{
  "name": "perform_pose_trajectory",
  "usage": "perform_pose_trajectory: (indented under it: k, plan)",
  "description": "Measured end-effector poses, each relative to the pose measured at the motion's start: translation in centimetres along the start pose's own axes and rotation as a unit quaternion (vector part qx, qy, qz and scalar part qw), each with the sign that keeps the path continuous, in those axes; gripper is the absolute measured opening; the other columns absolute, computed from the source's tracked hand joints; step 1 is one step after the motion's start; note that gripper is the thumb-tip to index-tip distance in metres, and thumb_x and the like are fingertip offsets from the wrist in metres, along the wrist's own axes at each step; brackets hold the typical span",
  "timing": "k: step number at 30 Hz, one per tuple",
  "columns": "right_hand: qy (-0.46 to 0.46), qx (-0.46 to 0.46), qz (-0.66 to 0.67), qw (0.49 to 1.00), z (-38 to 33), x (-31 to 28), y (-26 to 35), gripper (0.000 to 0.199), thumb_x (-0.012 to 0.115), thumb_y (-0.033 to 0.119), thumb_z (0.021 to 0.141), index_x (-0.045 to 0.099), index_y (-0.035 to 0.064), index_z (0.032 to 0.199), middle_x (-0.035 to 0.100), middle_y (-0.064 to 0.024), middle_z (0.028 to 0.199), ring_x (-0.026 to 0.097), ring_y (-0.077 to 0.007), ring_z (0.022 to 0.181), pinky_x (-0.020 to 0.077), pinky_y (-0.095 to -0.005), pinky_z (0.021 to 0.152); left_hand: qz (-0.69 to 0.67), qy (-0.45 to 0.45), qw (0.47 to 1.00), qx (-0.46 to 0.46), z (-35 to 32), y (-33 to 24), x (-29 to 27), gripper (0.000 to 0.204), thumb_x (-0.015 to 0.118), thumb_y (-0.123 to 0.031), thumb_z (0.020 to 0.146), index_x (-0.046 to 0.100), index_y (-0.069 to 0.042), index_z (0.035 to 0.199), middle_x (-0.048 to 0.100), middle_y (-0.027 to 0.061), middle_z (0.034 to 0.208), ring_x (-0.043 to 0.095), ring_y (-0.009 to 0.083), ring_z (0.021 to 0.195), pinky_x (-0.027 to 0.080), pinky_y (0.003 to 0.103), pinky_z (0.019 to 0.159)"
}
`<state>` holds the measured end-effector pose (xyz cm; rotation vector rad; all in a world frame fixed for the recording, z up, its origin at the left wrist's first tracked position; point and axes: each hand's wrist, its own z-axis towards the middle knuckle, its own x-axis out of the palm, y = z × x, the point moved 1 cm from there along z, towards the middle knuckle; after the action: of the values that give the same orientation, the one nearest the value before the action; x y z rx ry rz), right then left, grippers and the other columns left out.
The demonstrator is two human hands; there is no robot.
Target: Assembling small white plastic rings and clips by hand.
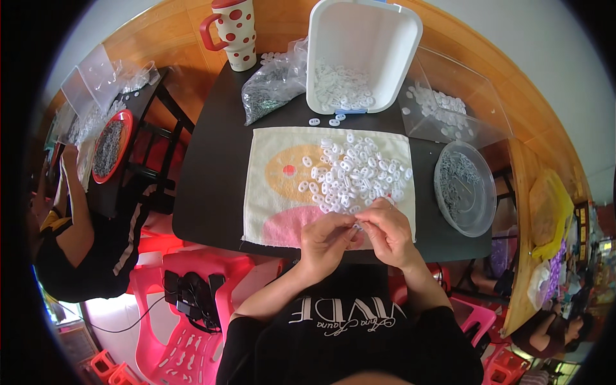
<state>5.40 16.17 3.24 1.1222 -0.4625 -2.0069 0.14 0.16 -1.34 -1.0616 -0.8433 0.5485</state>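
Head view: left hand [324, 244] and right hand [388, 234] meet over the near edge of the towel [256, 170], fingertips almost touching. Left: thumb and fingers pinched, nearly closed, on a small pale piece [357, 226]; right: same pinch from the other side, fingers curled, on that piece too. Piece mostly covered by fingers, exact shape unclear. Just beyond the hands, a loose heap of white two-hole pieces [359, 173] covers the right part of the towel, a few strays on its left side. Towel is cream with orange and pink patches, flat on the dark table [208, 173]. Past its far edge, a white bin [410, 38] tipped with its opening toward the person, more white pieces inside; a few loose ones on the table just in front. Left of the bin: clear bag [274, 90] of small greyish parts, then a dotted tumbler [237, 32] with red handle, upright. Right of the bin: clear box [478, 80] with white pieces; nearer, round clear tub [486, 199] with thin grey parts. Far left, a co-worker [80, 247] sits by another table bearing a red tray [130, 131] of dark small parts. Lower left: pink chair [183, 353], dark items and cable on it.
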Motion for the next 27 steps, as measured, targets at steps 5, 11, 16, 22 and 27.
perform_pose_trajectory:
  k: [5, 11, 16, 22, 27]
  plan:
    - [-0.035, 0.118, 0.073, 0.990, 0.4, -1.4, -0.3, 0.022, 0.065, -0.010, 0.083, 0.064, -0.0037, 0.105, 0.064, -0.0107, 0.089, 0.062, -0.0189, 0.078, 0.0512, -0.0285, 0.072, 0.005, -0.015, 0.999, -0.028, -0.2, -0.6, -0.8, 0.025, 0.059, 0.011, 0.092, 0.064, 0.005, 0.115, 0.066, 0.0076, 0.100, 0.067, 0.0109, 0.080, 0.054, 0.022, 0.065]
    - [0.008, 0.056, -0.133, 0.990, 1.4, -1.1, -0.7, 0.025, 0.065, -0.006, 0.078, 0.067, 0.0014, 0.102, 0.061, -0.0124, 0.097, 0.060, -0.0322, 0.087, 0.0504, -0.0388, 0.074, 0.024, -0.047, 0.998, 0.019, 0.5, -1.9, -3.0, 0.030, 0.059, 0.011, 0.092, 0.064, 0.005, 0.121, 0.063, 0.0074, 0.103, 0.064, 0.0113, 0.079, 0.052, 0.021, 0.065]
    - [0.101, 0.044, -0.291, 0.950, 2.3, 1.0, -0.5, 0.029, 0.068, 0.003, 0.072, 0.070, 0.0076, 0.100, 0.054, -0.0115, 0.115, 0.054, -0.0336, 0.100, 0.0445, -0.0415, 0.089, 0.018, -0.055, 0.998, -0.005, 0.3, -0.6, -3.1, 0.032, 0.057, 0.011, 0.092, 0.064, 0.004, 0.123, 0.061, 0.0066, 0.102, 0.062, 0.0107, 0.082, 0.050, 0.021, 0.070]
    - [0.080, 0.080, -0.253, 0.961, 0.8, -1.7, -1.0, 0.023, 0.069, 0.000, 0.074, 0.070, 0.0050, 0.096, 0.056, -0.0123, 0.112, 0.056, -0.0335, 0.103, 0.0458, -0.0421, 0.086, 0.044, -0.019, 0.999, 0.023, 0.6, -0.3, -3.6, 0.031, 0.056, 0.011, 0.092, 0.065, 0.004, 0.121, 0.059, 0.0062, 0.099, 0.062, 0.0115, 0.083, 0.050, 0.022, 0.071]
    - [0.072, 0.061, -0.209, 0.973, -0.3, -1.7, 0.5, 0.022, 0.071, 0.000, 0.072, 0.071, 0.0048, 0.094, 0.057, -0.0135, 0.116, 0.058, -0.0337, 0.103, 0.0457, -0.0426, 0.088, 0.033, -0.019, 0.999, 0.008, 0.4, -0.3, -3.8, 0.029, 0.057, 0.011, 0.092, 0.066, 0.004, 0.119, 0.059, 0.0065, 0.098, 0.062, 0.0116, 0.084, 0.051, 0.022, 0.071]
